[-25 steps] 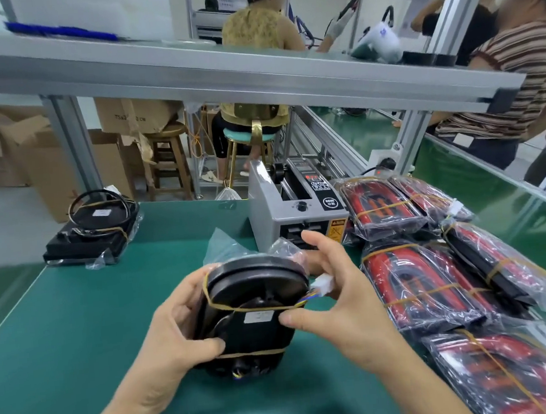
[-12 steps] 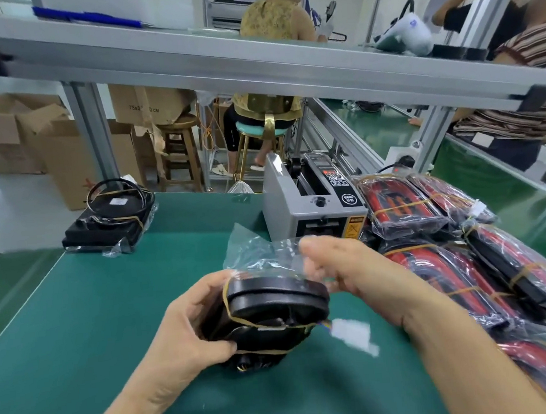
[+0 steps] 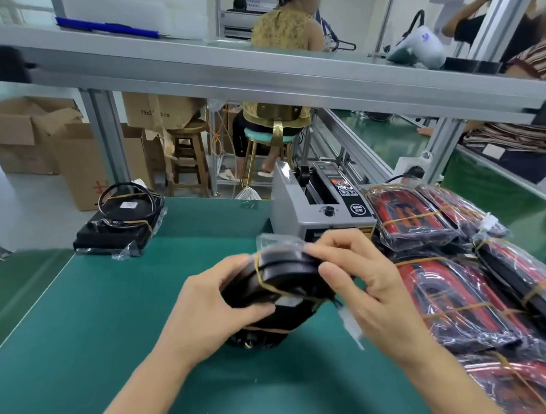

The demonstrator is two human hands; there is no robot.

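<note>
While both hands work on one piece, the left hand (image 3: 208,311) grips a black round plastic part (image 3: 281,277) from its left side, thumb laid across the front face, fingers wrapped behind. The right hand (image 3: 375,293) takes it from the other side, fingers (image 3: 331,246) curled over the top rim, thumb stretched toward the face. So the hands are close together, both clamped on that one part, which sits tilted between them, low at the green table mat (image 3: 80,355); whether its bottom edge touches, can't tell. Thin yellow rubber bands (image 3: 265,285) cross the part, and a crumpled clear plastic bag (image 3: 276,239) pokes up right behind it, at the right fingertips. A blurred white piece (image 3: 350,327) hangs under the right palm. Just beyond the right hand stands a grey box-shaped machine (image 3: 301,211) with a black control panel. Out to the right of that hand lies a heap of red-and-black bagged parts (image 3: 452,306), banded in yellow, pressed against one another. Well beyond the left hand, at the mat's far edge, rests a flat black unit (image 3: 109,242) under a coiled black cable. Above it all runs a silver aluminium rail (image 3: 253,73).
</note>
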